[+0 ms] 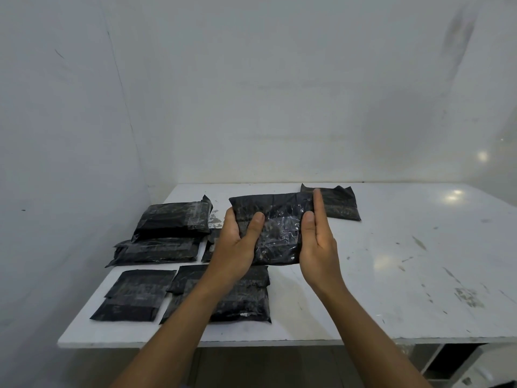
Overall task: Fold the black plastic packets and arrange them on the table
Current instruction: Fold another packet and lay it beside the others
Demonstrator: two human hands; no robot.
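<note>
I hold one black plastic packet up above the white table. My left hand grips its left edge, thumb across the front. My right hand presses its right edge, fingers straight and thumb on the front. Folded black packets lie at the left: a stack of two at the back, one flat packet at the front left, and another under my left forearm. A further packet lies at the back, behind my right fingers. A small packet is mostly hidden by my left hand.
White walls close in the table at the back and left. The table's right half shows scuffed, stained bare surface. The front edge runs just below the packets, with a dark shelf opening under the right side.
</note>
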